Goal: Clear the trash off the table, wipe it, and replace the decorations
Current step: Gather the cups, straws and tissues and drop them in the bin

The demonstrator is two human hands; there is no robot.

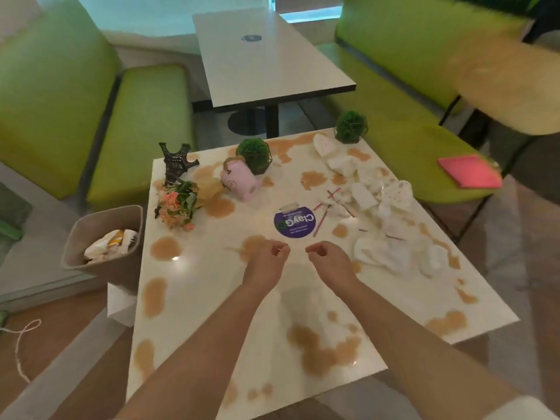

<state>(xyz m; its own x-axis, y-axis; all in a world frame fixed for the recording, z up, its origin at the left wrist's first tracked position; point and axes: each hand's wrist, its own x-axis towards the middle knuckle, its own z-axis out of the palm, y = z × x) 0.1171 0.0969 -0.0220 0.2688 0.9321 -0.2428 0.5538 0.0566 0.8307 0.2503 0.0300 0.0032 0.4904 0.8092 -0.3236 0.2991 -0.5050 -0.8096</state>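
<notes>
The white bench (pixel 212 298) spreads under both my forearms, blotched all over with tan spills. Past my right hand (pixel 328 259), off to its right, lies a heap of crumpled white napkins (pixel 391 253) with more torn paper pieces (pixel 363 189) trailing away toward the far corner. Left of my left hand (pixel 266 257), beside the bench edge, stands a tan bin (pixel 75 247) already holding wrappers. Beyond my left fingers (pixel 280 248) and further left are a bunch of orange flowers (pixel 177 204) and a dark tower model (pixel 177 162); straight ahead a pink pot (pixel 239 180) lies tipped on its side, touching a green ball plant (pixel 254 154). A second green ball plant (pixel 351 127) sits at the far right corner. Just ahead of my fingers is a round purple sticker (pixel 294 223), with thin red straws (pixel 322 218) just to its right. Both hands hover close together, fingers loosely curled, holding nothing.
</notes>
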